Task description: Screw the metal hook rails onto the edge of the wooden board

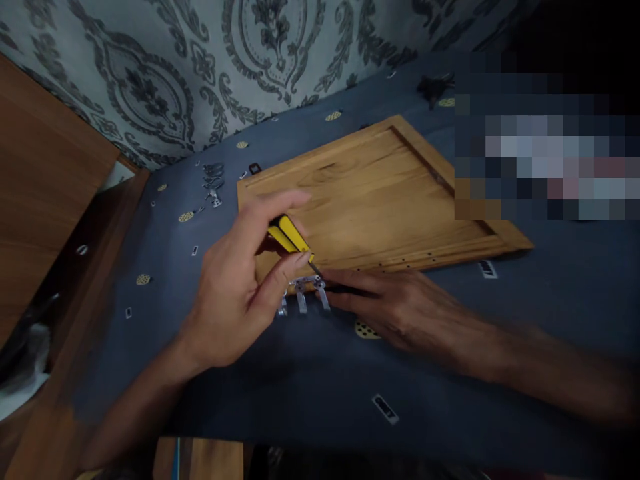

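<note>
Across a dark blue printed cloth [300, 393] lies a framed wooden panel [360, 193], set at a slant. Over its near edge, the left hand [230, 287] is curled around a yellow-and-black screwdriver [289, 235], and the right hand [410, 307] has its fingertips beside the tool's tip; whether they pinch anything, I cannot tell. Beneath that tip, metal hooks [301, 298] jut from the panel's edge, while smaller metal pieces [214, 183] lie clustered left of the panel
</note>
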`<control>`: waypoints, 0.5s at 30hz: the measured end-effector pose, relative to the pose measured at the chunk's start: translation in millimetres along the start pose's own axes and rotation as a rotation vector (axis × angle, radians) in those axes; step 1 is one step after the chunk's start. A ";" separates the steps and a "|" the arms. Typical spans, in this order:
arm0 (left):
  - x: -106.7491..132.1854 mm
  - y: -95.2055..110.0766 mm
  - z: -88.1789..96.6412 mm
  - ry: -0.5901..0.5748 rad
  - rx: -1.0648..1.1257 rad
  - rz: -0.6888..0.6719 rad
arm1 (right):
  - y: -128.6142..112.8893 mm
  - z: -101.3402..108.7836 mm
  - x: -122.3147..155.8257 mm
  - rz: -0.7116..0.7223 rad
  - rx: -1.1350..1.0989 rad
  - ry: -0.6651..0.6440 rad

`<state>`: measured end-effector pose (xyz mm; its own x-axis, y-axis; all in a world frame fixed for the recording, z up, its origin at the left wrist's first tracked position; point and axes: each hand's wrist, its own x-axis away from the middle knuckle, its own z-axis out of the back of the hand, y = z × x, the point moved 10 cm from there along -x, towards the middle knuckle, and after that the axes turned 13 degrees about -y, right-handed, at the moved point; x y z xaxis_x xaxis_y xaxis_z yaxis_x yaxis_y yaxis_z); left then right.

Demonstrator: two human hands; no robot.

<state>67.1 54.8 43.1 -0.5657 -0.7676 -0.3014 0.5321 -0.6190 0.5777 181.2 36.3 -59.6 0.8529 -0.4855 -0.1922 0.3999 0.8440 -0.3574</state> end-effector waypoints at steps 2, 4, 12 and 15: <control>1.7 5.0 11.7 0.087 0.021 -0.007 | 1.5 -1.7 -0.2 -0.014 -0.002 -0.021; 4.1 8.7 21.0 0.151 0.018 -0.010 | 1.9 -2.9 0.1 -0.017 0.003 -0.035; 4.3 3.3 3.8 0.016 -0.086 -0.026 | 0.4 -1.6 3.2 -0.010 0.058 0.003; 4.0 3.1 -2.0 -0.001 -0.116 -0.058 | 0.6 -4.4 2.7 -0.004 0.048 -0.012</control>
<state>67.8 49.4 42.3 -0.5981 -0.7299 -0.3308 0.5681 -0.6774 0.4674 182.3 34.5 -64.4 0.8550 -0.4864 -0.1802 0.4187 0.8522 -0.3138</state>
